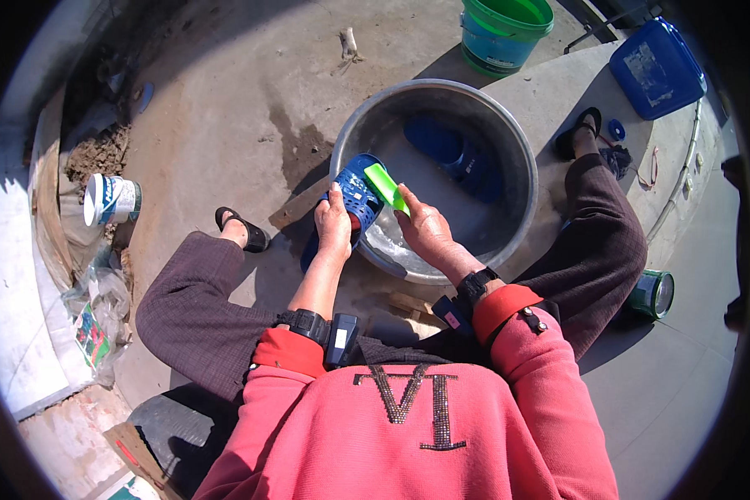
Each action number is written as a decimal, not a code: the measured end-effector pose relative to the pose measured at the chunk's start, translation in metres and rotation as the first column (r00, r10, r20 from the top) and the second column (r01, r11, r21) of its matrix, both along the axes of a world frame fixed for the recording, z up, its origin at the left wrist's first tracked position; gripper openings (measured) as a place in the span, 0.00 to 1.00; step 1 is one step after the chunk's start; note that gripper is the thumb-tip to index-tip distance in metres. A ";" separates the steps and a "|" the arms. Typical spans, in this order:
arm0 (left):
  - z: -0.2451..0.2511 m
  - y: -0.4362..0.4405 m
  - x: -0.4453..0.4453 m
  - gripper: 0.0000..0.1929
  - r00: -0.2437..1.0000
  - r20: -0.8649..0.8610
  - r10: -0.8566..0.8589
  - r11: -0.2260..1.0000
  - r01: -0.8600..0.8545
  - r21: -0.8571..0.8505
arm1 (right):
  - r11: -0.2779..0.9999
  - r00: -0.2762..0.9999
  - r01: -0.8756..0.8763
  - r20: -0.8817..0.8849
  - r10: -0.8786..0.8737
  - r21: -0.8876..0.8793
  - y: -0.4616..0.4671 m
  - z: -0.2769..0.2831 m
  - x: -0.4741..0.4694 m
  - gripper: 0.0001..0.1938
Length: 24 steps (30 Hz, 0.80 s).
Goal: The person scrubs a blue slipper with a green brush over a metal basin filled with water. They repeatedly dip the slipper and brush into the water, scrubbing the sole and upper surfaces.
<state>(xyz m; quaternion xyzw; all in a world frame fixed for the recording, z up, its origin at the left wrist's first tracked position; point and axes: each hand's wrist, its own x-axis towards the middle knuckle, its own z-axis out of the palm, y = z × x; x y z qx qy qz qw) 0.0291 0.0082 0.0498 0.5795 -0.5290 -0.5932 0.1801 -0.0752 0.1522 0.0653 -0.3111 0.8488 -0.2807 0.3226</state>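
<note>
A large round metal basin (525, 206) stands on the concrete between my legs, with water glinting at its bottom. My left hand (334, 219) grips a wet blue perforated clog (350, 187) over the basin's left rim, thumb along its side. My right hand (422, 222) holds a bright green brush (386, 187) by its near end, the far end against the clog's top; its bristles are hidden. Another blue clog (434, 140) lies inside the basin, partly in shadow. A further blue piece of footwear (310, 251) shows beneath my left hand, mostly hidden.
A green-rimmed bucket (500, 47) stands behind the basin, a blue plastic container (656, 72) at the back right. A white bucket (115, 200) lies at left. A wooden board (297, 206) touches the basin's left side. A green can (653, 294) is beside my right knee.
</note>
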 end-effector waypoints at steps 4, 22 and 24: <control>0.001 0.001 0.007 0.27 0.988 -0.001 -0.155 0.987 0.155 -0.029 | 0.997 1.000 -0.007 -0.025 0.009 0.073 0.006 -0.028 -0.010 0.27; -0.012 0.001 0.001 0.20 0.961 -0.077 -0.267 0.962 0.260 -0.082 | 0.980 0.985 0.099 0.154 -0.072 -0.173 0.024 0.009 0.010 0.26; -0.011 -0.001 -0.002 0.17 0.975 -0.116 -0.189 0.980 0.180 -0.082 | 0.982 0.989 0.001 0.143 0.027 -0.191 0.024 0.024 0.023 0.27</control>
